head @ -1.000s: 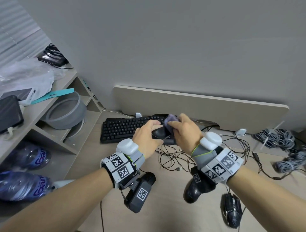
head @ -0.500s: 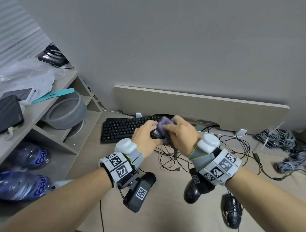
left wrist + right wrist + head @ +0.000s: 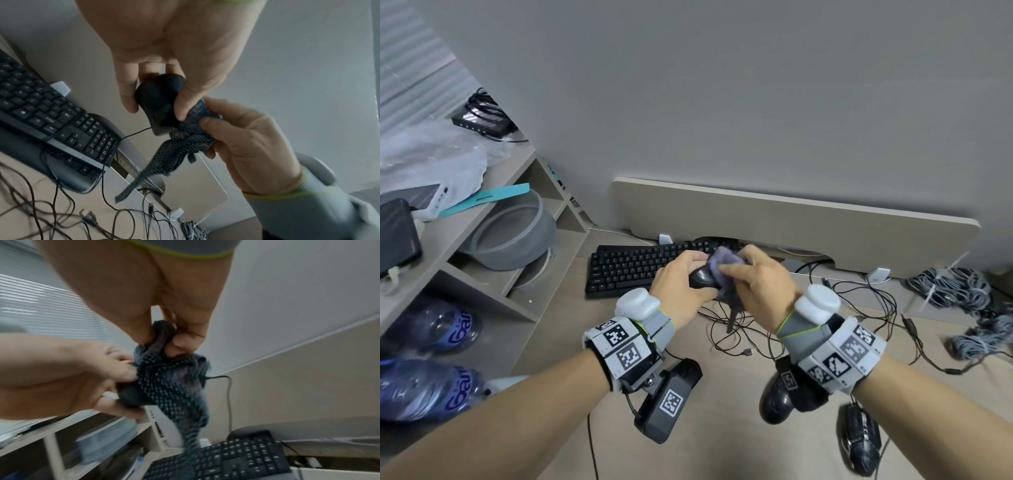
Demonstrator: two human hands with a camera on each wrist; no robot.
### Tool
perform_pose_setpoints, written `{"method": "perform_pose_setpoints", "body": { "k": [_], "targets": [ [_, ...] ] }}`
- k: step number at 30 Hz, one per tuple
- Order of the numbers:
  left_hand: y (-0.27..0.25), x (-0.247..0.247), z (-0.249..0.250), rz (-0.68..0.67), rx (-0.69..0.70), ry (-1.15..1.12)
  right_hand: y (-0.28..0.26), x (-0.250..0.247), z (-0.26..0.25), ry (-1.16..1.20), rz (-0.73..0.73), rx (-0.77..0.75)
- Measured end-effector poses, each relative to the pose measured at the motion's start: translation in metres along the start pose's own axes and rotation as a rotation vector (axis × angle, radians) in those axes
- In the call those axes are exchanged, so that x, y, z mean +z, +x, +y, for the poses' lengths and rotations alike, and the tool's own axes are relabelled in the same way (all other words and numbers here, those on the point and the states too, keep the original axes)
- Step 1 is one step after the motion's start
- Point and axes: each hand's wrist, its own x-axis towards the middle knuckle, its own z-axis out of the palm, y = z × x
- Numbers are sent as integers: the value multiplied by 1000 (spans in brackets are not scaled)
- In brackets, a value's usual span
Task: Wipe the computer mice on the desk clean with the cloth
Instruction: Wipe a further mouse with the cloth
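Knitted cloth (image 3: 185,142) bunched against smooth, rounded black mouse (image 3: 158,104).

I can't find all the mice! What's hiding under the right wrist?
A black mouse lies on the desk there. Only its rounded end shows; the wrist camera covers the rest, so its cable can't be seen.
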Motion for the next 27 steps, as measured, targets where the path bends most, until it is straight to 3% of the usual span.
{"method": "perform_pose_setpoints", "body": {
  "k": [3,6,8,12,16,22,27],
  "targets": [
    [0,0,-1,-15,-6,8,10,-5,17,-49,34,140],
    [4,-1,0,9,21,8,2,-3,-4,26,39,-10],
    [5,-3,-2,3,26,-36,2,-2,3,97,64,-22],
    [7,-3,-2,-49,-71,-329,15,-11,38,75,155,241],
    [11,-1,13,-73,-345,-773,16,-6,24,116,128,151],
    [19,5,15,-73,-529,-957,20,-5,14,174,160,75],
    [24,2,17,-52,-564,-1055,4,5,-6,158,98,-105]
  ]
}}
